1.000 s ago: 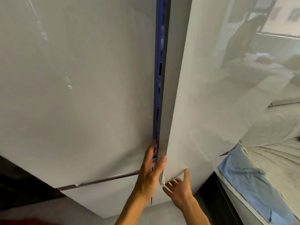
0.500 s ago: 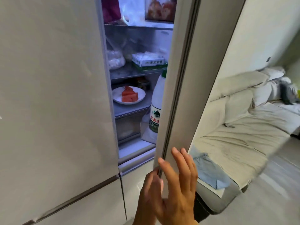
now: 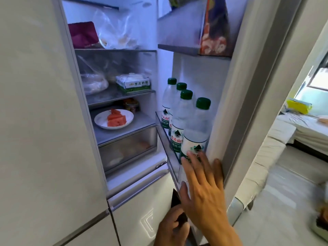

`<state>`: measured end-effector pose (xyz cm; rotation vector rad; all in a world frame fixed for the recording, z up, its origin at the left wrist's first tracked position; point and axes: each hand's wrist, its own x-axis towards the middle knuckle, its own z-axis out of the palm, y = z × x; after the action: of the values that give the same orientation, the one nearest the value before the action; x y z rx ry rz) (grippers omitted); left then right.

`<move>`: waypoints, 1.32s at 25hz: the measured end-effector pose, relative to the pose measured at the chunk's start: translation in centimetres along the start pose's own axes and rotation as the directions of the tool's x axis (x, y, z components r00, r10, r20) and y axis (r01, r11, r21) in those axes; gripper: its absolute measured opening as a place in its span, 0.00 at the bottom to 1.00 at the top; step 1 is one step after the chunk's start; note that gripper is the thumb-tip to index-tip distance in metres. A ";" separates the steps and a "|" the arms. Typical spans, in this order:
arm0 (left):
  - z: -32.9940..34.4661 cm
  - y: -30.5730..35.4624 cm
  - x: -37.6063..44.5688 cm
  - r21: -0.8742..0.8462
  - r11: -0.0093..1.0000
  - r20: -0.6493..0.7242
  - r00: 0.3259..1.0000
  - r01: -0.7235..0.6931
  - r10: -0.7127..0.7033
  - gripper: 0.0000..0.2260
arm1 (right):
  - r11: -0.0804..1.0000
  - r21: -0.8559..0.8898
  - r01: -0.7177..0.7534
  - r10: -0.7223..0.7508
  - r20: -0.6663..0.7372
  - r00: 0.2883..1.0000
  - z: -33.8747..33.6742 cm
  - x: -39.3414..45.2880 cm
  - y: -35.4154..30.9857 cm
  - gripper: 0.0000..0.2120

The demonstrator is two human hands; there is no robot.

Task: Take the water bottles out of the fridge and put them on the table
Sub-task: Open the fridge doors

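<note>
Four water bottles [image 3: 181, 121] with green caps stand upright in a row in the lower door bin [image 3: 166, 139] of the open right fridge door [image 3: 236, 103]. They stand close together, each one partly hiding the one behind it. The nearest bottle [image 3: 196, 134] is at the outer end of the bin, just beside the door edge, and its white and green label faces the camera.

The right hand [image 3: 204, 189] is spread wide with the fingers apart. Its fingertips [image 3: 190, 155] lie over the lower part of the label of the nearest bottle, but it holds nothing; I cannot tell if the fingertips really touch the bottle or only the clear front of the bin. The left hand [image 3: 171, 229] is lower, at the bottom edge of the door, with the fingers curled around this dark edge.

Inside the fridge, on the shelves [image 3: 120, 96] to the left of the bottles, there is a white plate [image 3: 113, 119] with red watermelon slices [image 3: 116, 118]. One shelf higher stands a green and white carton [image 3: 133, 84], with a plastic bag [image 3: 94, 84] beside it. On the top shelf are a dark red box [image 3: 83, 34] and another clear bag [image 3: 117, 31]. Under the plate is a clear drawer [image 3: 127, 150]. An upper door bin [image 3: 191, 48] holds a colourful package [image 3: 215, 29].

To the right of the door, a light sofa [image 3: 266, 157] is visible.
</note>
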<state>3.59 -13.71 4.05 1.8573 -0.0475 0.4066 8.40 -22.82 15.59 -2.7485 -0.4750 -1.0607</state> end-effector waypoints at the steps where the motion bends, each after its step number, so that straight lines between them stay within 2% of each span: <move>1: -0.3 0.1 0.0 -0.016 0.999 0.017 0.999 0.038 -0.037 0.17 | 0.998 -0.002 -0.058 0.058 -0.008 0.998 -0.3 -0.2 0.9 0.34; 4: -1.0 0.8 0.7 -0.089 0.975 0.177 0.967 0.203 -0.185 0.20 | 0.972 0.027 -0.232 0.233 -0.046 0.971 -0.3 -0.1 2.9 0.26; 9: -0.7 1.1 1.2 0.012 0.956 0.139 0.946 0.293 -0.291 0.15 | 0.915 0.210 -0.346 0.375 -0.123 0.919 0.5 0.3 9.0 0.15; 11: 0.3 1.0 1.3 0.043 0.953 0.108 0.947 0.299 -0.302 0.15 | 0.895 0.234 -0.380 0.415 -0.125 0.901 0.6 0.7 12.1 0.14; 18: 4.3 2.2 1.7 0.024 0.950 0.165 0.936 0.311 -0.311 0.13 | 0.878 0.193 -0.438 0.457 -0.068 0.887 0.7 4.1 21.8 0.13; 24: 5.7 2.1 1.7 0.051 0.946 0.153 0.934 0.319 -0.323 0.15 | 0.865 0.199 -0.461 0.469 0.007 0.883 2.1 5.9 26.1 0.12; 26: 5.4 2.3 2.0 0.048 0.950 0.121 0.942 0.308 -0.312 0.23 | 0.869 0.157 -0.469 0.474 0.007 0.880 2.3 5.6 25.8 0.20; 28: 4.5 2.0 2.7 0.044 0.949 0.077 0.946 0.313 -0.315 0.30 | 0.890 0.125 -0.438 0.448 -0.065 0.892 2.6 4.6 23.7 0.27; 30: 2.8 1.6 3.5 0.039 0.950 0.026 0.950 0.311 -0.312 0.31 | 0.899 0.212 -0.383 0.410 -0.104 0.906 2.9 2.9 19.3 0.29; 31: 1.4 1.5 3.8 0.034 0.951 -0.008 0.951 0.308 -0.308 0.30 | 0.889 0.280 -0.363 0.393 -0.059 0.918 3.5 2.0 16.3 0.29; 33: -2.0 1.3 4.3 0.010 0.953 -0.101 0.948 0.304 -0.302 0.27 | 0.828 0.420 -0.371 0.348 0.134 0.928 5.7 0.3 10.0 0.29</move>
<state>6.77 -11.57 7.08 1.8296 0.3085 0.2832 15.59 -30.64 11.26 -2.3349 -0.1574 -0.6875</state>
